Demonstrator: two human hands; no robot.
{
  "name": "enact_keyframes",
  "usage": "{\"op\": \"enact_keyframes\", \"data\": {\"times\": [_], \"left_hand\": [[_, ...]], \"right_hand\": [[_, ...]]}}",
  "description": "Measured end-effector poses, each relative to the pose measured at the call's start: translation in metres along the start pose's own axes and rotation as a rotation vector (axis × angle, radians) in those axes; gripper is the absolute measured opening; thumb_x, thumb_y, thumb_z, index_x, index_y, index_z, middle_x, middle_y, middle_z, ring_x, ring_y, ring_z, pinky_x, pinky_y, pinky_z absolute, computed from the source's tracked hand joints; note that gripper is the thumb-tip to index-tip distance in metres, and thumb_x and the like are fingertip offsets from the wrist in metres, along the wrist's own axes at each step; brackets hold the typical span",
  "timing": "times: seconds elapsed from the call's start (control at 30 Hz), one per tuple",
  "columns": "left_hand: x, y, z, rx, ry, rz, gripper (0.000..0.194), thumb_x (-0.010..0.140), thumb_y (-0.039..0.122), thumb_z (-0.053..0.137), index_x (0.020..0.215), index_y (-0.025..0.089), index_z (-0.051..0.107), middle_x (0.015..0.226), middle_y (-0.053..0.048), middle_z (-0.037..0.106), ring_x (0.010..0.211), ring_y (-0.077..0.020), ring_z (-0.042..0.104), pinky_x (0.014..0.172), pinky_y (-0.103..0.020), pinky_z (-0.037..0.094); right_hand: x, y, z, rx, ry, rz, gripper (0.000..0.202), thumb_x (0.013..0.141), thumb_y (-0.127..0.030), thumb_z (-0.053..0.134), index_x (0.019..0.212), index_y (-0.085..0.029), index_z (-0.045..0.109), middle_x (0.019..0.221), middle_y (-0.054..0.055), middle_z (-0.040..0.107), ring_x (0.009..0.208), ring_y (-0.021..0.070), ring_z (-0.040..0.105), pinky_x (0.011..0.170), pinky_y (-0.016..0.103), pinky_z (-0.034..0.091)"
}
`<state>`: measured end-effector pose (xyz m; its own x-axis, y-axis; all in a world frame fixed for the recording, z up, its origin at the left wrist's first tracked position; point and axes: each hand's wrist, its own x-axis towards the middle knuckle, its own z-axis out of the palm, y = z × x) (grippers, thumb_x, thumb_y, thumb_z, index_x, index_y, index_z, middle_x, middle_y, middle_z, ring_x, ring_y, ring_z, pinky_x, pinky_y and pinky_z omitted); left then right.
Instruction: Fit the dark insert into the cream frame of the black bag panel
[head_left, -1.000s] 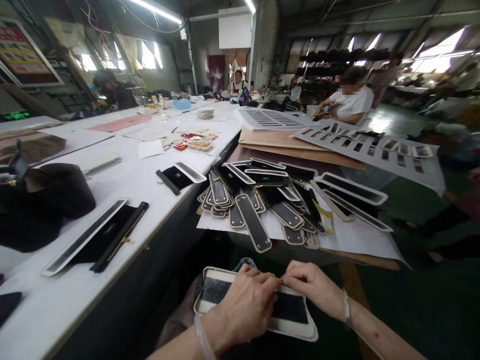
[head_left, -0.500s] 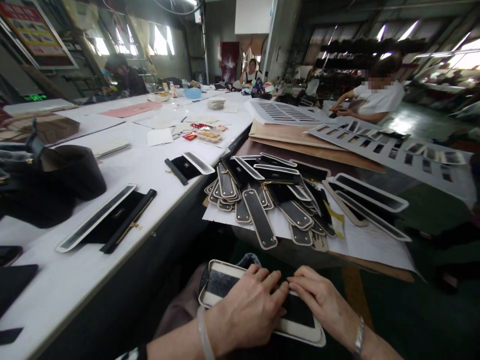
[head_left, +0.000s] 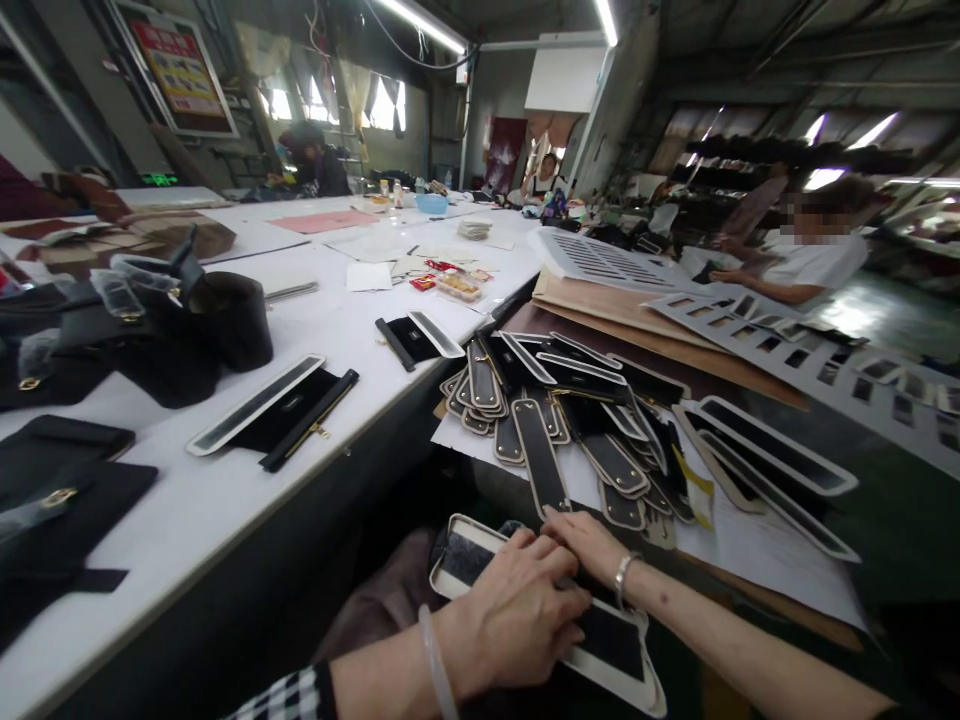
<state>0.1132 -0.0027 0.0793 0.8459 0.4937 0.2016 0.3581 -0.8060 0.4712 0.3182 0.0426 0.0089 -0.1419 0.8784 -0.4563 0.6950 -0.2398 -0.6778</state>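
Observation:
A long black piece with a pale border (head_left: 615, 645) lies across the lap, low in the view. My left hand (head_left: 517, 605) is closed over its middle, fingers bent against it. Just beyond, my right hand (head_left: 585, 540) reaches to the far edge beside the left fingers; its fingertips are partly hidden, so I cannot tell what they hold. Past the hands lies a pile of black strips with pale edges and studs (head_left: 540, 455). Black pieces with zippers (head_left: 281, 410) rest on the white table.
The white table (head_left: 352, 350) runs along the left, bearing black bags (head_left: 236, 320). Brown sheets (head_left: 645, 325) and a slotted white panel (head_left: 810, 345) lie at the right. A person in a white shirt (head_left: 814, 255) sits beyond the panel.
The view has turned left and tilted up. My right hand has moved from the right part of the piece to its far edge, beside my left hand. My left hand stays on the piece.

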Motion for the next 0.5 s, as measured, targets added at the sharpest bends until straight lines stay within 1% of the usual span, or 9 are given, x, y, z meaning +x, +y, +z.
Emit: {"op": "enact_keyframes", "data": {"times": [0.07,0.13,0.2,0.23,0.27,0.3,0.37,0.43,0.5], "left_hand": [[-0.009,-0.005,-0.007,-0.081,0.052,-0.011,0.021,0.09,0.029,0.061,0.109,0.022,0.064,0.118,-0.004,0.063,0.114,-0.0219,0.056,0.106,-0.039,0.038],[-0.02,-0.018,-0.015,-0.211,0.131,-0.095,0.028,0.09,0.025,0.059,0.118,0.025,0.063,0.122,-0.004,0.063,0.114,-0.0207,0.056,0.107,-0.038,0.036],[-0.035,-0.043,-0.018,-0.452,0.255,-0.298,0.03,0.093,0.027,0.055,0.121,0.025,0.065,0.124,-0.005,0.063,0.116,-0.0213,0.055,0.107,-0.037,0.034],[-0.042,-0.059,-0.017,-0.614,0.32,-0.436,0.029,0.093,0.032,0.054,0.117,0.024,0.067,0.125,-0.006,0.063,0.117,-0.0224,0.054,0.107,-0.037,0.035],[-0.049,-0.075,-0.013,-0.849,0.401,-0.607,0.03,0.092,0.037,0.057,0.114,0.022,0.069,0.124,-0.007,0.063,0.119,-0.0227,0.053,0.108,-0.035,0.034],[-0.056,-0.092,-0.005,-0.929,0.432,-0.705,0.037,0.094,0.044,0.052,0.118,0.02,0.066,0.124,-0.008,0.063,0.119,-0.0231,0.054,0.108,-0.035,0.035],[-0.066,-0.121,0.017,-1.053,0.415,-0.834,0.05,0.095,0.054,0.043,0.118,0.014,0.064,0.118,-0.012,0.066,0.113,-0.0242,0.059,0.101,-0.037,0.042],[-0.069,-0.141,0.046,-1.197,0.317,-0.944,0.057,0.093,0.062,0.044,0.108,0.012,0.066,0.104,-0.011,0.07,0.095,-0.0236,0.066,0.086,-0.037,0.05],[-0.066,-0.152,0.077,-1.319,0.216,-1.016,0.05,0.092,0.06,0.051,0.095,0.012,0.066,0.087,-0.007,0.069,0.078,-0.0185,0.066,0.075,-0.035,0.053]], "right_hand": [[0.003,-0.001,0.011,-0.043,-0.062,-0.02,0.065,0.091,-0.075,0.04,0.086,-0.017,0.067,0.08,0.006,0.068,0.083,0.0218,0.065,0.085,0.039,0.048],[0.001,-0.004,0.016,-0.075,-0.112,-0.037,0.066,0.092,-0.074,0.037,0.09,-0.017,0.069,0.085,0.007,0.07,0.089,0.0229,0.065,0.09,0.04,0.046],[-0.002,-0.008,0.016,-0.099,-0.139,-0.023,0.075,0.093,-0.075,0.024,0.092,-0.017,0.072,0.088,0.01,0.071,0.09,0.0256,0.065,0.091,0.041,0.044],[-0.003,-0.011,0.016,-0.109,-0.148,-0.008,0.081,0.092,-0.076,0.018,0.092,-0.017,0.073,0.088,0.012,0.071,0.09,0.0276,0.065,0.09,0.043,0.044],[-0.004,-0.013,0.015,-0.12,-0.156,0.007,0.087,0.091,-0.077,0.013,0.093,-0.016,0.075,0.087,0.013,0.071,0.09,0.0296,0.065,0.09,0.044,0.044],[-0.005,-0.015,0.015,-0.129,-0.167,0.016,0.091,0.089,-0.078,0.01,0.094,-0.015,0.075,0.087,0.013,0.071,0.089,0.0311,0.065,0.09,0.044,0.043],[-0.006,-0.018,0.015,-0.141,-0.192,0.008,0.095,0.087,-0.079,0.008,0.097,-0.014,0.076,0.09,0.013,0.072,0.092,0.0317,0.065,0.093,0.044,0.043],[-0.007,-0.02,0.016,-0.15,-0.211,-0.008,0.094,0.088,-0.078,0.007,0.099,-0.016,0.076,0.095,0.012,0.072,0.096,0.031,0.065,0.096,0.043,0.042],[-0.008,-0.021,0.018,-0.166,-0.208,-0.009,0.091,0.09,-0.075,0.007,0.104,-0.015,0.075,0.103,0.013,0.071,0.102,0.0312,0.063,0.1,0.043,0.04]]}}
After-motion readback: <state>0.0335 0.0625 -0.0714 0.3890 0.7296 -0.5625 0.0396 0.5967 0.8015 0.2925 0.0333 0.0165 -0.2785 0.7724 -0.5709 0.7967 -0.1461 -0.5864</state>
